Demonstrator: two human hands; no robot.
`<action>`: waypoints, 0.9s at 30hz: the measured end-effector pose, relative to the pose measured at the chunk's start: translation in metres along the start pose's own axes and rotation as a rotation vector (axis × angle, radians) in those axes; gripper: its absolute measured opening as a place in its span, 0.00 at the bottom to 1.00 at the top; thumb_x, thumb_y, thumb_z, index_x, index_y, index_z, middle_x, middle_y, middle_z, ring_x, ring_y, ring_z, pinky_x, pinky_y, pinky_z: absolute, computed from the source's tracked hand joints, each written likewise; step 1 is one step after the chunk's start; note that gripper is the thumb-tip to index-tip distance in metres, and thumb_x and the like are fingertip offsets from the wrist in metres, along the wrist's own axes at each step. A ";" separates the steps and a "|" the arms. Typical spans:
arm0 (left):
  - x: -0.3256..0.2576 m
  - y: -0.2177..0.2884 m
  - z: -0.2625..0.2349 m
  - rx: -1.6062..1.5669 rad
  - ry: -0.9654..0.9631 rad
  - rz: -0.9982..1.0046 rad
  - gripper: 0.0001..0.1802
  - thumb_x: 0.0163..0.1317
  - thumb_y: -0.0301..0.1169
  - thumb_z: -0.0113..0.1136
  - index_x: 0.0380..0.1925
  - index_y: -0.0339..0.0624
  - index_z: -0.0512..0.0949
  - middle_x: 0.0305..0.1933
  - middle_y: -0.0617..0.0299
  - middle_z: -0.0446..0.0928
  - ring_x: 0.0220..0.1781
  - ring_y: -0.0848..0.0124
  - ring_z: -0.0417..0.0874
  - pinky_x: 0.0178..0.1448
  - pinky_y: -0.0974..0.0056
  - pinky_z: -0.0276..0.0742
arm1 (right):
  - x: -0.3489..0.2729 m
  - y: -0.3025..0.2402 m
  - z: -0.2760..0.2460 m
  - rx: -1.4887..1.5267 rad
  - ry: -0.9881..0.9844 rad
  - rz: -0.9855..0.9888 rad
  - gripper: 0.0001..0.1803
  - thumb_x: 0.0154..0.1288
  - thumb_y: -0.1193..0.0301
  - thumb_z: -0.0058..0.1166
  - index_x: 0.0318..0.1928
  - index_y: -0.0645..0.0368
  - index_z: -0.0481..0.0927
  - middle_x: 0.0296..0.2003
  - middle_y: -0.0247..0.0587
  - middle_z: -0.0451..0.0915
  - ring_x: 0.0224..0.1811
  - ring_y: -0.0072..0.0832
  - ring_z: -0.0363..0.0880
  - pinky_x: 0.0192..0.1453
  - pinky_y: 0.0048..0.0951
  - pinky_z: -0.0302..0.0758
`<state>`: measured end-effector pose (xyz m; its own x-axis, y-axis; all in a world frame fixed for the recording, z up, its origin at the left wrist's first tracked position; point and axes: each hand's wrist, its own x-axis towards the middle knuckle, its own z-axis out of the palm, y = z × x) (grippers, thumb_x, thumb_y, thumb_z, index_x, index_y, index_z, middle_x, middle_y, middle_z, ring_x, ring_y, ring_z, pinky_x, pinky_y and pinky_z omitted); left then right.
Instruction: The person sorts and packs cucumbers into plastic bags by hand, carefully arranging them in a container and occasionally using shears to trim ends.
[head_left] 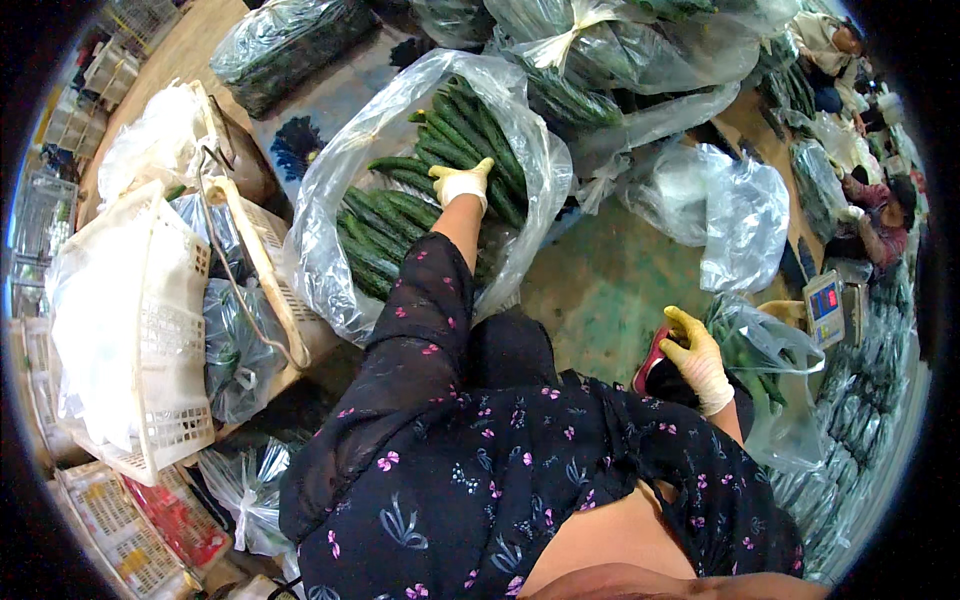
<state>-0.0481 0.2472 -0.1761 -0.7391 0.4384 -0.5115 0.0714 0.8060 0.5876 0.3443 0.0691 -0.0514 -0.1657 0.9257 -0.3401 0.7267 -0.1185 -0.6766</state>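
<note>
Dark green cucumbers [455,125] lie in rows inside a wide-mouthed clear plastic bag [350,130], ahead of me and slightly left. My left hand [463,184], in a white glove with yellow fingers, reaches into the bag. Its fingers and thumb close over cucumbers near the middle of the pile, though some fingertips are hidden. Lower right, my right hand [695,362] wears a matching glove. It hangs above a red shoe [650,360], holding nothing, with thumb and fingers apart. Beside it is another clear bag [770,345] with some cucumbers inside.
White plastic crates [180,425] holding plastic sheeting stand at left, with a bent metal rod [235,260] over them. Filled cucumber bags [620,50] line the far side. A crumpled clear bag [740,215] lies right. Farther right are a digital scale [826,308] and other people [880,225].
</note>
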 end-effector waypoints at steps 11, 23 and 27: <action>0.023 -0.022 0.012 -0.109 0.091 0.055 0.27 0.49 0.32 0.55 0.51 0.37 0.64 0.53 0.40 0.71 0.52 0.49 0.75 0.55 0.55 0.72 | 0.022 0.017 0.018 0.148 -0.069 -0.019 0.28 0.53 0.72 0.59 0.56 0.59 0.71 0.48 0.44 0.75 0.48 0.32 0.75 0.54 0.29 0.71; 0.022 -0.064 -0.027 0.079 0.179 0.369 0.29 0.48 0.30 0.55 0.55 0.42 0.68 0.53 0.44 0.71 0.53 0.50 0.74 0.56 0.55 0.71 | 0.025 0.020 0.026 0.138 -0.135 -0.056 0.26 0.55 0.75 0.57 0.56 0.58 0.72 0.47 0.39 0.75 0.48 0.26 0.73 0.55 0.27 0.70; 0.018 -0.038 -0.039 0.591 0.112 0.793 0.26 0.45 0.29 0.57 0.50 0.47 0.72 0.60 0.55 0.66 0.61 0.52 0.67 0.58 0.54 0.68 | 0.023 0.022 0.028 0.136 -0.140 -0.015 0.25 0.55 0.78 0.56 0.56 0.58 0.72 0.46 0.36 0.74 0.48 0.23 0.73 0.55 0.25 0.70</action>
<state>-0.0900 0.2089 -0.1834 -0.3902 0.9204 -0.0259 0.8717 0.3783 0.3115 0.3378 0.0782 -0.0926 -0.2736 0.8700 -0.4103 0.6281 -0.1614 -0.7612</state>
